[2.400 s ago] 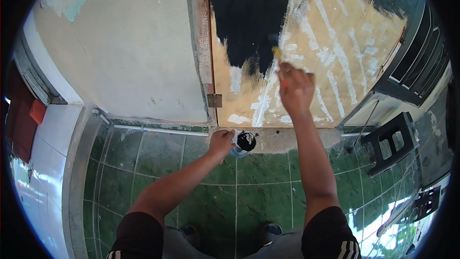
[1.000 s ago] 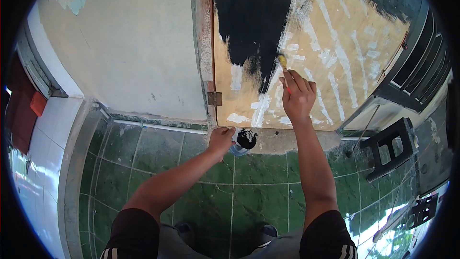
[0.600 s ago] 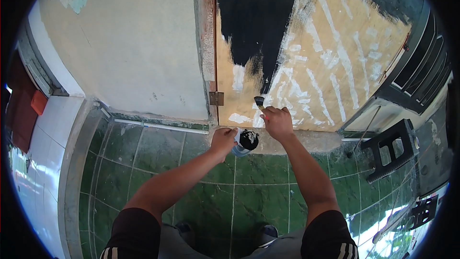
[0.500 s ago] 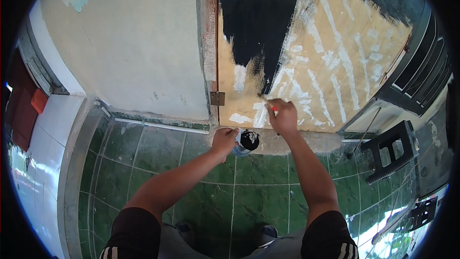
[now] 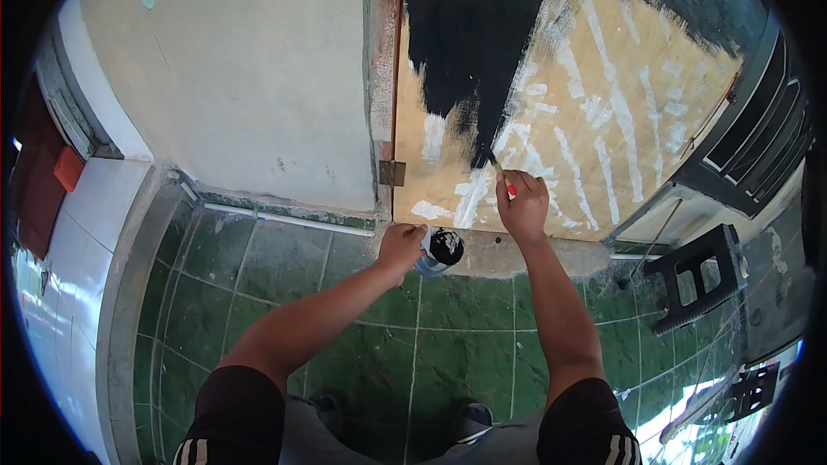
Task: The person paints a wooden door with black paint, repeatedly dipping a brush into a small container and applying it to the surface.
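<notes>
A paintbrush point(image 5: 500, 170) with a red mark on its handle is gripped in my right hand point(image 5: 524, 207). Its dark bristles touch the lower tip of the black paint on the wooden door point(image 5: 568, 189). The door is tan with white patches and streaks, and black paint point(image 5: 474, 26) covers much of its upper part. My left hand point(image 5: 402, 251) is closed on the rim of a small paint can point(image 5: 446, 247), held low by the door's foot. Black paint coats the inside of the can.
A metal hinge point(image 5: 393, 174) joins the door to its frame. Left of it stands a pale wall point(image 5: 241, 77) with a white pipe point(image 5: 284, 221) along its base. A black plastic stool point(image 5: 696, 280) is at the right on the green tiled floor point(image 5: 465, 310).
My right hand has moved a little right and up with the paintbrush, along the edge of the black paint. My left hand still holds the can in nearly the same place.
</notes>
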The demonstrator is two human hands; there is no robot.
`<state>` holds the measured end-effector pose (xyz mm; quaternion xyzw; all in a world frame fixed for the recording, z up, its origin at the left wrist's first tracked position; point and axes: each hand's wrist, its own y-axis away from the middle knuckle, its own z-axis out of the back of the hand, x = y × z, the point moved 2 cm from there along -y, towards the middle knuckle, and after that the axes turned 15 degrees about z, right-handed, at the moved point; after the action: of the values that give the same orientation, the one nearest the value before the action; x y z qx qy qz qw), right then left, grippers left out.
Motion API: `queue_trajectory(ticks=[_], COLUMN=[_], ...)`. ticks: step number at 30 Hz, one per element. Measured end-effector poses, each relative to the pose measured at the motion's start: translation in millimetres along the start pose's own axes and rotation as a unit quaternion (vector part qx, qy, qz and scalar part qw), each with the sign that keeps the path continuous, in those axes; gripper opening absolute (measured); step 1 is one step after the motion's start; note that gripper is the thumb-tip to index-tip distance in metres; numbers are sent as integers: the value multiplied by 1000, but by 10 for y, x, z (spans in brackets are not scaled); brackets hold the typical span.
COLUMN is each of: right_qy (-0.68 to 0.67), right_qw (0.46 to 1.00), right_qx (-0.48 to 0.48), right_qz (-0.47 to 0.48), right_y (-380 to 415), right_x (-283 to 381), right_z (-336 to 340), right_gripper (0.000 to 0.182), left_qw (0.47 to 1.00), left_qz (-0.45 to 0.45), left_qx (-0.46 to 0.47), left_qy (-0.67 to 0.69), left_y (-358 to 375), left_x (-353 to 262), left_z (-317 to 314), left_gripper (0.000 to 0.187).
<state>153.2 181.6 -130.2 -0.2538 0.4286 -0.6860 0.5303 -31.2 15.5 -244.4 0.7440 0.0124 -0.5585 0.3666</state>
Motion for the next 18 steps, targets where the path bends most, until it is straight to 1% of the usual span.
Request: queue_trajectory(ticks=[1, 4, 7, 10, 13, 14, 16, 18], right_qy=[-8, -2, 12, -16, 8, 6, 6, -4], right_qw=[1000, 998, 999, 999, 998, 999, 1000, 999], right_qx=[23, -38, -29, 35, -43, -25, 11, 0], right_qz=[-16, 49, 44, -12, 47, 36, 22, 39], right_y=[22, -38, -103, 9, -73, -50, -51, -38], right_x=[-10, 70, 68, 46, 126, 121, 59, 83], right_z=[-39, 4, 6, -94, 3, -26, -54, -57], right_gripper=[10, 9, 9, 8, 8, 8, 8, 9], left_qw=[1000, 1000, 1000, 1000, 1000, 999, 1000, 1000], left_qz=[-2, -7, 1, 0, 0, 1, 2, 1], left_qx=[1, -3, 2, 10, 3, 0, 9, 9], left_qy=[1, -16, -12, -7, -31, -42, -14, -11], left_y=[-1, 50, 27, 17, 58, 83, -16, -36], left_x=[1, -37, -18, -23, -74, -82, -32, -32], left_z=[-9, -1, 4, -21, 8, 8, 7, 2], left_gripper=[33, 33, 34, 34, 35, 35, 35, 35])
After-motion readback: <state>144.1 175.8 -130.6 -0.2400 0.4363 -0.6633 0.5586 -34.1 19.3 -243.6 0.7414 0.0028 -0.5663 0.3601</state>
